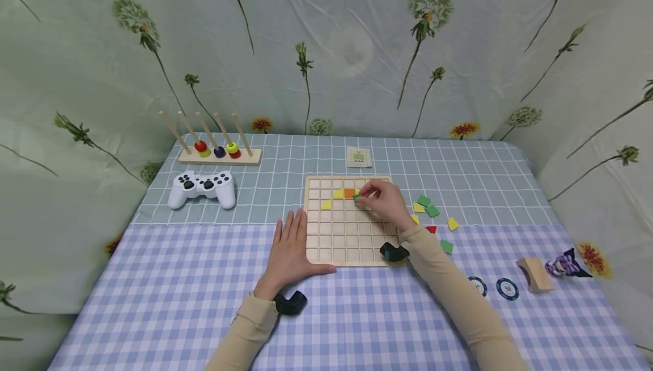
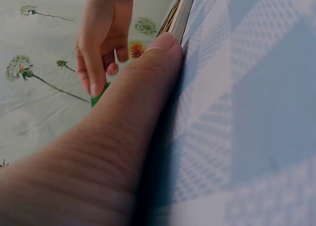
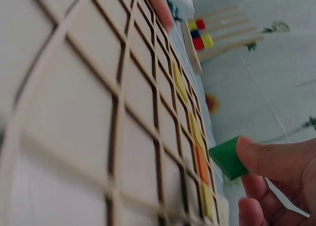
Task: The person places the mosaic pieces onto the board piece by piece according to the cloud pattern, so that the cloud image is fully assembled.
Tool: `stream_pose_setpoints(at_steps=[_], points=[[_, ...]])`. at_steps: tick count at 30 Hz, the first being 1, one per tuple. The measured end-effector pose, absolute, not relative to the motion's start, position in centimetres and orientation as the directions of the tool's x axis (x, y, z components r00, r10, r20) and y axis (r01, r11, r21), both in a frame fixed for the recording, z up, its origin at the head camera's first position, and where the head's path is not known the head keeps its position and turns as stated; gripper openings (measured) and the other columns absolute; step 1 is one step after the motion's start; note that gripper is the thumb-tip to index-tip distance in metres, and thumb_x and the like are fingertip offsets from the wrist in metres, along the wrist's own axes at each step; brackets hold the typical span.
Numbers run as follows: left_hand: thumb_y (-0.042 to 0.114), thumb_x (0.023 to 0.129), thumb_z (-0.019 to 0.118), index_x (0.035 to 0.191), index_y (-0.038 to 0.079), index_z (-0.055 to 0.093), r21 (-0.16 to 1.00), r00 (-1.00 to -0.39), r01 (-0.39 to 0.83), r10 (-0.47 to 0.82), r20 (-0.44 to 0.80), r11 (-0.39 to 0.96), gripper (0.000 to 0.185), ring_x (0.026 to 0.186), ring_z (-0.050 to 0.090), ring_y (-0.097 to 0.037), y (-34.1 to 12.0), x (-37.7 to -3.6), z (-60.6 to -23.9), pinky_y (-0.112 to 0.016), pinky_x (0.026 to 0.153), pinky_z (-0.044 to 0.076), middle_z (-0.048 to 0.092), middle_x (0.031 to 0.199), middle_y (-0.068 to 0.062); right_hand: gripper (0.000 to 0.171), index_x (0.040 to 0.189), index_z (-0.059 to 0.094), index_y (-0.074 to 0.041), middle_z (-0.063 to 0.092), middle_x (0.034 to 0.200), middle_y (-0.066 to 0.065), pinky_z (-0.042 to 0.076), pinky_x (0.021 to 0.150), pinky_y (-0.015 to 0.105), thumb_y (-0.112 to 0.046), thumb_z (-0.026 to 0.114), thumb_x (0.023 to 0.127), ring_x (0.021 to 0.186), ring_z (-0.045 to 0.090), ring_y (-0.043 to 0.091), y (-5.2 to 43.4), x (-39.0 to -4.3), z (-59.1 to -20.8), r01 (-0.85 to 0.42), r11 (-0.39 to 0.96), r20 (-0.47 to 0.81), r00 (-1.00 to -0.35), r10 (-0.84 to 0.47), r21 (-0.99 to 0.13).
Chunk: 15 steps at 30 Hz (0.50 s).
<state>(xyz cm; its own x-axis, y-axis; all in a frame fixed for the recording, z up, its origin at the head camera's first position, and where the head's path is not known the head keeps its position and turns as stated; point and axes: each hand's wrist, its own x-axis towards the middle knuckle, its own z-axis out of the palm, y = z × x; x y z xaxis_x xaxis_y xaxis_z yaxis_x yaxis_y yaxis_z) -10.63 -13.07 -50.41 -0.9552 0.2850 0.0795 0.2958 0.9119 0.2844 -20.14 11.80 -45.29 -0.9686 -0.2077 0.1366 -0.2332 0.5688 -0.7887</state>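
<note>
Between thumb and fingertips my right hand (image 1: 382,202) pinches a green square tile (image 3: 228,158), close over the wooden grid board (image 1: 331,246). An orange tile (image 1: 349,193) lies in one of the board's cells, with a yellow tile (image 1: 338,193) to its left. Lower left sits another yellow tile (image 1: 326,204), and a further yellow one is partly hidden by the right fingers. My left hand (image 1: 289,252) lies with straight, spread fingers along the board's left edge, its thumb at the near left corner.
Several loose green, yellow and red tiles (image 1: 446,246) lie right of the board. A pattern card (image 1: 359,157) is behind it. Left are a white game controller (image 1: 202,188) and a peg stand (image 1: 219,157). Poker chips (image 1: 507,289), a wooden arch block (image 1: 534,274) and a small figure (image 1: 567,264) sit right.
</note>
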Motion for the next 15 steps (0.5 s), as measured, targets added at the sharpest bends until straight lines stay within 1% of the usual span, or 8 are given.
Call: stream_pose_setpoints(at_steps=[5, 8, 11, 15], points=[[0.087, 0.059, 0.056, 0.15, -0.003, 0.007, 0.297, -0.953, 0.301, 0.286, 0.096, 0.906, 0.137, 0.143, 0.0, -0.03, -13.0, -10.6, -50.4, -0.044, 0.112, -0.004, 0.01, 0.156, -0.017, 0.014, 0.082, 0.069, -0.008, 0.066, 0.079, 0.0, 0.038, 0.054, 0.03, -0.017, 0.079, 0.079, 0.059, 0.047, 0.018, 9.7, -20.2, -46.0, -0.204, 0.543, 0.094, -0.97, -0.223, -0.814], [0.088, 0.059, 0.054, 0.15, -0.004, 0.009, 0.296, -0.95, 0.311, 0.289, 0.117, 0.903, 0.137, 0.143, 0.002, -0.032, -13.0, -10.5, -50.5, -0.046, 0.112, -0.002, 0.012, 0.156, -0.018, 0.014, 0.083, 0.069, -0.009, 0.066, 0.079, -0.001, 0.04, 0.058, 0.029, -0.018, 0.079, 0.079, 0.063, 0.051, 0.017, 8.8, -20.3, -46.2, -0.19, 0.55, 0.069, -0.97, -0.232, -0.813], [0.088, 0.059, 0.054, 0.15, -0.005, 0.01, 0.29, -0.948, 0.316, 0.292, 0.124, 0.903, 0.137, 0.143, 0.002, -0.032, -13.0, -10.5, -50.5, -0.046, 0.113, -0.001, 0.013, 0.156, -0.018, 0.013, 0.085, 0.07, -0.009, 0.066, 0.079, -0.002, 0.042, 0.063, 0.03, -0.018, 0.077, 0.081, 0.068, 0.055, 0.015, 8.2, -20.5, -46.3, -0.184, 0.577, 0.047, -0.969, -0.243, -0.796], [0.087, 0.06, 0.056, 0.15, -0.004, 0.009, 0.287, -0.95, 0.311, 0.291, 0.111, 0.906, 0.136, 0.143, 0.001, -0.031, -13.1, -10.6, -50.3, -0.046, 0.113, -0.002, 0.012, 0.156, -0.017, 0.012, 0.089, 0.072, -0.011, 0.065, 0.079, -0.003, 0.044, 0.066, 0.031, -0.02, 0.075, 0.083, 0.072, 0.058, 0.014, 7.8, -20.5, -46.2, -0.199, 0.641, 0.037, -0.966, -0.257, -0.741]])
